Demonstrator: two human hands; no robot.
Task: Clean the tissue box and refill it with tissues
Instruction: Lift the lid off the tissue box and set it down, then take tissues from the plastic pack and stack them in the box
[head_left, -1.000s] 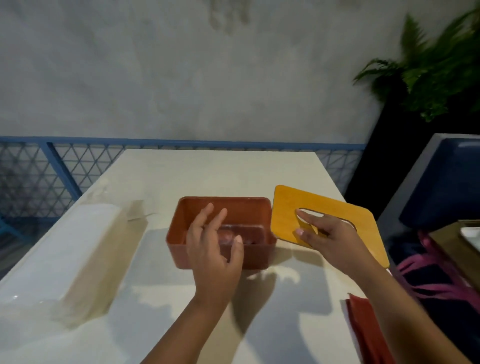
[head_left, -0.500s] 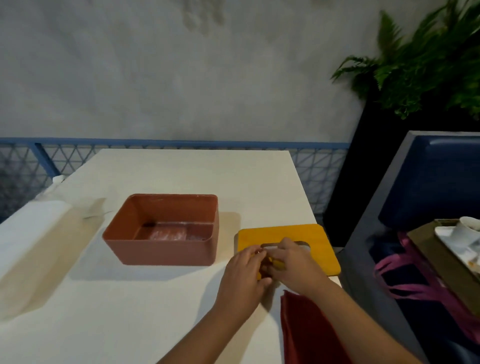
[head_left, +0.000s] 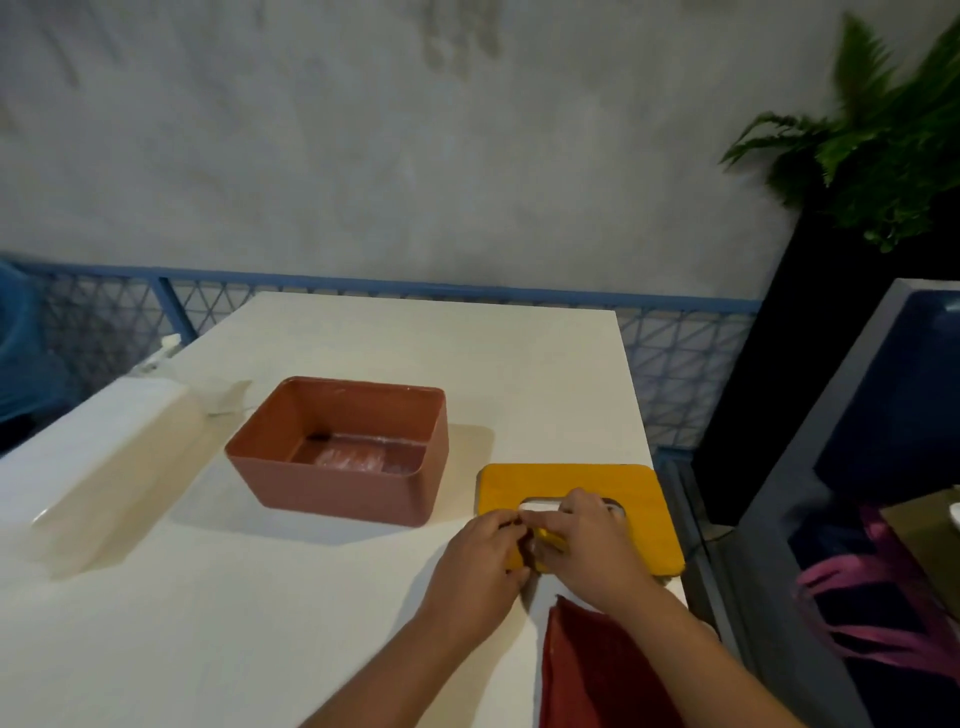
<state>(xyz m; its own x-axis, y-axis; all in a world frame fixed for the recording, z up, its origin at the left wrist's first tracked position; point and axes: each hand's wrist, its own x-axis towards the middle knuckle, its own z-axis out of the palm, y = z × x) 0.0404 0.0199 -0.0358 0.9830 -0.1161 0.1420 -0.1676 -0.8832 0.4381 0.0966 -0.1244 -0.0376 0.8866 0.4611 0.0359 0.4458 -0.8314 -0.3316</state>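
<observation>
Fingers (head_left: 500, 521) of both hands are curled onto the near strip of the yellow lid (head_left: 613, 486), between its opening and its near edge. The strip is pinched at its left end by the left hand (head_left: 475, 564) and just beside that by the right hand (head_left: 595, 551), the two hands touching. How far the thumbs reach beneath cannot be told. The lid is laid flat on the worktop (head_left: 363, 338), its right side run close along the worktop's right edge. The tissue box (head_left: 337, 493) is stood apart from it to the left, open at the top, with no tissues in it; a pale smear is seen on its floor. A dark red cloth (head_left: 597, 675) is spread at the near right corner, just beside the right wrist and ungripped. A long pack in clear wrapping (head_left: 104, 467), taken to be the refill, is laid well to the left of the box.

The step in hand is judged to be the setting down of the lid, so that the box is bared for cleaning; to judge by the smear and the empty box, neither wiping nor refilling is yet done. Next, the lid is to be released and the cloth taken up, probably by the right hand, while the box is steadied by the left. Care is called for that the lid is not nudged over the edge. Beyond the worktop a blue railing (head_left: 467, 288) and a potted fern (head_left: 883, 140) are seen.
</observation>
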